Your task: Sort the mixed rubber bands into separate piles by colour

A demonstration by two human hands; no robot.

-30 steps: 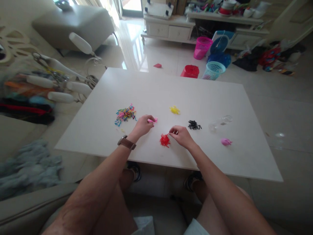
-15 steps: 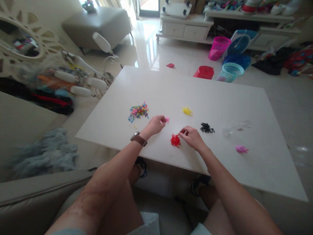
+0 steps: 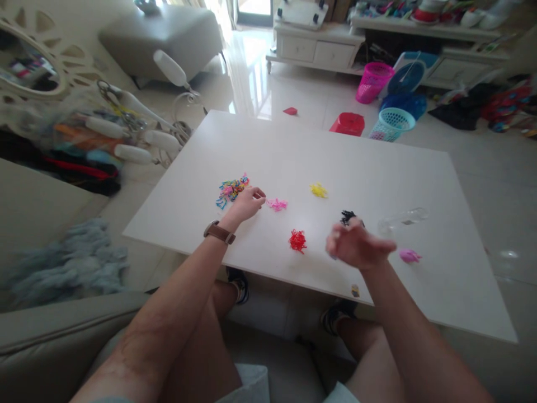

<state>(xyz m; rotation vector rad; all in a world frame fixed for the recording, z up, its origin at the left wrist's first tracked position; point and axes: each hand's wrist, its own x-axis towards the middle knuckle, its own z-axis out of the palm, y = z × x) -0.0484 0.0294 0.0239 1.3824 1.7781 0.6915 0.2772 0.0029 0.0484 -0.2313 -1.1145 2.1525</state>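
Observation:
My left hand [image 3: 248, 204], with a brown-strapped watch [image 3: 220, 232] on the wrist, hovers between a pile of mixed-colour small bands [image 3: 230, 189] and a small pink pile [image 3: 277, 205]. Its fingers are loosely bent, thumb and fingertips apart, and I see nothing in them. Blurred by motion, my right hand [image 3: 361, 244] is raised above the table with fingers spread. It partly covers a pile of black bands [image 3: 347, 216]. A red pile [image 3: 297, 240] lies between my hands, and a yellow pile [image 3: 319, 190] sits farther back.
On the right of the white table [image 3: 268, 151] lie a clear plastic bottle [image 3: 405, 219] and a purple object [image 3: 409, 256]. A small sticker-like piece [image 3: 355, 291] is at the near edge. Beyond stand a red stool [image 3: 348, 123] and a light-blue basket [image 3: 392, 123].
My left hand has moved left from the pink pile, uncovering it. My right hand has left the red pile, moving right and opening. The view has shifted slightly.

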